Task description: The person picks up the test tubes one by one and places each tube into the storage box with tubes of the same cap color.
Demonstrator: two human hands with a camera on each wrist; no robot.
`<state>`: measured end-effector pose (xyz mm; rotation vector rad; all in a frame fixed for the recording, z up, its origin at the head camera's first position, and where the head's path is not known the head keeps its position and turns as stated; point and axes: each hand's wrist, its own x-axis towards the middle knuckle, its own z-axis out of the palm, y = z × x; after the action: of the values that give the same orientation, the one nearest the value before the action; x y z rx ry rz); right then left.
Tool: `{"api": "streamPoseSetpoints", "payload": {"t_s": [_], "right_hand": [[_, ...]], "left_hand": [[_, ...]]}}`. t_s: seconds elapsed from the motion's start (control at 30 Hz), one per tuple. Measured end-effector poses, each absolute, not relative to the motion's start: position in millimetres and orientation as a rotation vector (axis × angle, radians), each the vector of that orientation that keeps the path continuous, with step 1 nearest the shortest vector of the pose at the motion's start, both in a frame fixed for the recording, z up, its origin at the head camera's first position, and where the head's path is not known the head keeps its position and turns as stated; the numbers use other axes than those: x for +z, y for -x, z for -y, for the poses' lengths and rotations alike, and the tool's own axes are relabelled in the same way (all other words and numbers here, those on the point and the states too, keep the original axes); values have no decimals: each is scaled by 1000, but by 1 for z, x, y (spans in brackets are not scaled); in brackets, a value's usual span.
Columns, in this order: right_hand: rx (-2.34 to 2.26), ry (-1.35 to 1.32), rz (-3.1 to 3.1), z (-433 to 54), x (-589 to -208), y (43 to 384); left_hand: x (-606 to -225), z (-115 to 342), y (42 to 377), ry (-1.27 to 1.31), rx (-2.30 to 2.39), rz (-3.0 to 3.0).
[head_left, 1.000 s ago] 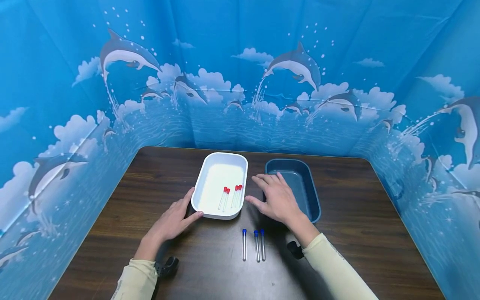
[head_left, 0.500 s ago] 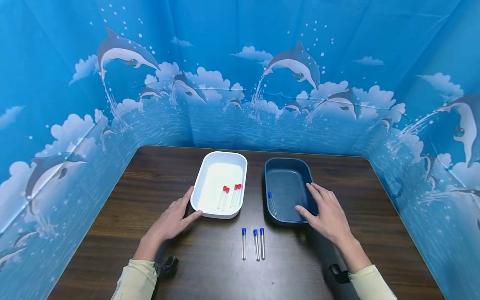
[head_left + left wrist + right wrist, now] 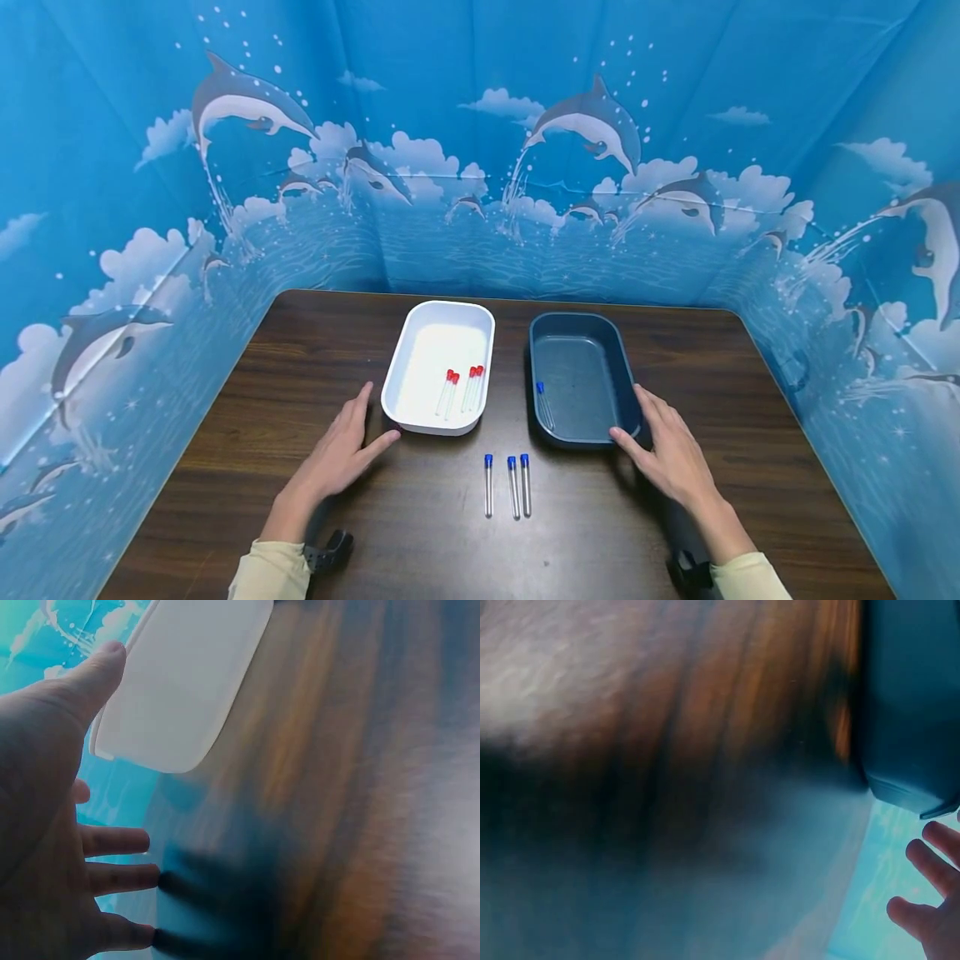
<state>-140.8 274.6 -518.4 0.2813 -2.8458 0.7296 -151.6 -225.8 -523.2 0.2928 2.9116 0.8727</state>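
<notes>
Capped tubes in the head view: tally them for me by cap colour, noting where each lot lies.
Red-capped tubes: 4, all in the white tray
Blue-capped tubes: 4, with 3 on the table and 1 in the dark blue tray
Total: 8 tubes

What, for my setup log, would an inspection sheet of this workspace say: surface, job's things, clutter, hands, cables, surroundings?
Surface: dark wood-grain table.
Job's things: white tray holds four red-capped tubes; dark blue tray holds one blue-capped tube; three more blue-capped tubes lie nearer the person.
Clutter: nothing seen.
Hands: left hand, fingers extended, at the white tray's near-left corner; right hand at the dark blue tray's right side; contact unclear for both.
Cables: nothing seen.
Surroundings: blue dolphin-print curtain behind and at both sides.
</notes>
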Motion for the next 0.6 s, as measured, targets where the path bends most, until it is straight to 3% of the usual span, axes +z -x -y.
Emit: {"api": "streamPoseSetpoints", "payload": {"t_s": [0.3, 0.6], "right_hand": [[831, -253, 2919, -279, -529, 138], [958, -197, 2966, -284, -533, 135]], "left_hand": [[-529, 212, 119, -424, 749, -3034], [-530, 167, 96, -679, 554, -3051]]}}
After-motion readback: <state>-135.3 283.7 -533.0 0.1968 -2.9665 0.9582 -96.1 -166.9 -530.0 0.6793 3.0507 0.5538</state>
